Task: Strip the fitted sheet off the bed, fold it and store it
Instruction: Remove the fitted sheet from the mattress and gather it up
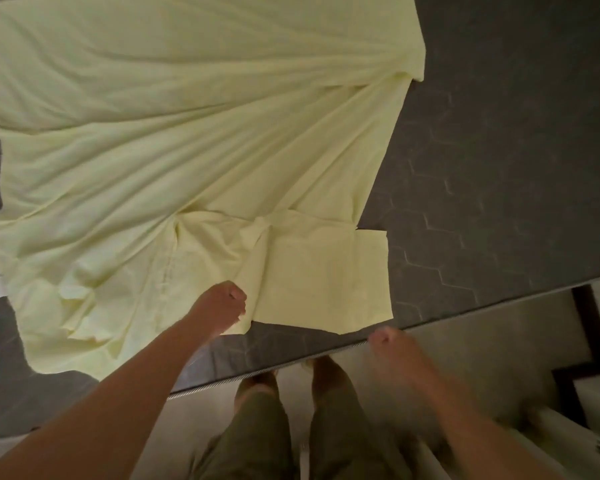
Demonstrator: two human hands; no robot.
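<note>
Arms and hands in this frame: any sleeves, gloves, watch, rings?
No sleeves or gloves. The left hand and its arm are bare to the frame edge, with no watch, band or ring visible. The right hand and its arm are bare too, but motion-blurred, so a ring or other small item cannot be ruled out.

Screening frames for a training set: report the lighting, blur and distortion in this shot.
Head view: dim, warm, yellowish light with no glare; the right hand is smeared by motion blur, its grip unreadable; the left hand, gripping the sheet, is sharper; the mattress quilting barely shows in the gloom; the forearms swell toward the bottom corners, typical of a wide-angle lens.
</note>
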